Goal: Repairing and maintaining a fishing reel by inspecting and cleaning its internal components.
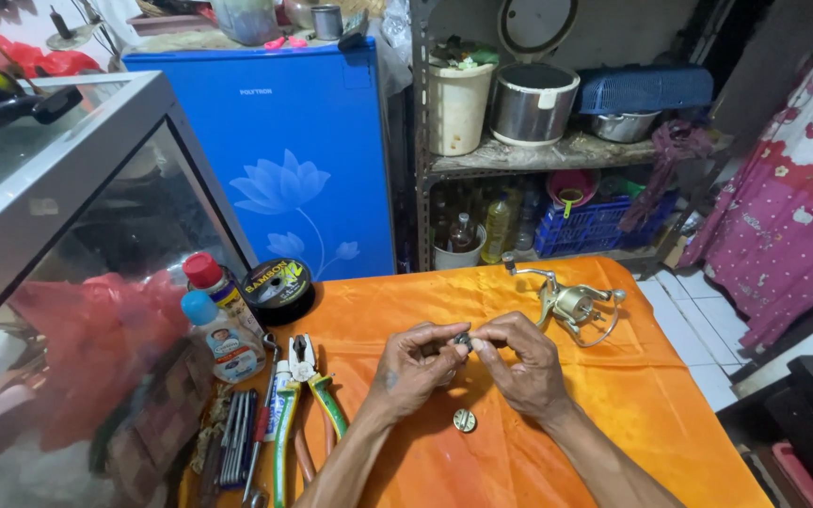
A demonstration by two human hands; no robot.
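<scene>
Over the orange-clothed table (613,395), the left hand (416,362) and right hand (519,362) pinch one small dark metal part (463,340) between closed fingertips, so a slip could send it rolling off past the round disc (464,420) below.

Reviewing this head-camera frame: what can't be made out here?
- Small dark part: mostly covered by the fingertips of left hand and right hand; its kind is unclear.
- Round metal piece on the orange cloth: too small to identify.
- Pliers: handles cut off by the bottom edge.
- Fishing reel: fine detail too small.
</scene>
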